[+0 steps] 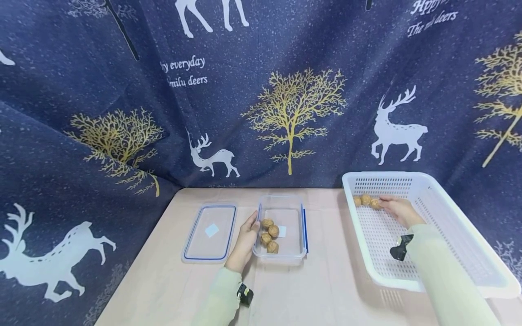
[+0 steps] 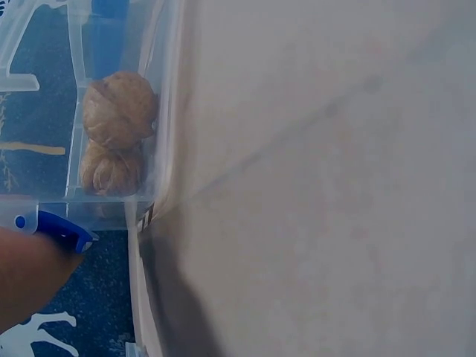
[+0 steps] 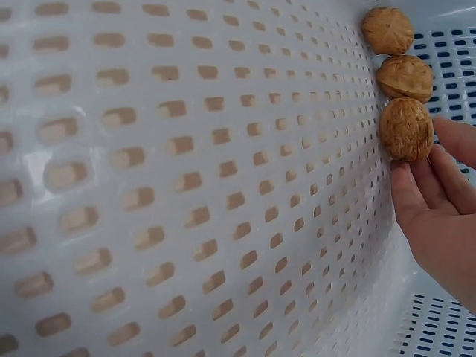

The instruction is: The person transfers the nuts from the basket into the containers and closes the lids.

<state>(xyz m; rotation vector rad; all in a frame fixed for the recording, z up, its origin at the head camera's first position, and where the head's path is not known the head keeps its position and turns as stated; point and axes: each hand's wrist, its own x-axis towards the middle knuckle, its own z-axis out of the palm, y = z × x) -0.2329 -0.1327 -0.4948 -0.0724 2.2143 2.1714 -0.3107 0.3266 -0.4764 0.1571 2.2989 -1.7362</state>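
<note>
A clear plastic container [image 1: 281, 198] stands mid-table with several walnuts [image 1: 269, 234] inside. My left hand [image 1: 247, 233] rests flat against its left wall, fingers fairly straight; the left wrist view shows two of those walnuts [image 2: 117, 111] through the wall, and a bit of the hand [image 2: 22, 279]. At the right, a white mesh basket [image 1: 383, 174] holds three walnuts [image 1: 366, 200] in its far left corner. My right hand [image 1: 397, 209] reaches into it. Its fingertips [image 3: 416, 182] touch the nearest walnut [image 3: 405, 128]; the thumb is hidden.
The container's lid [image 1: 210, 232], clear with a blue rim, lies flat to the left of the container. A blue latch [image 2: 63, 229] hangs on the container's side. A dark blue curtain with deer and trees closes off the back and left of the table [image 1: 326, 280].
</note>
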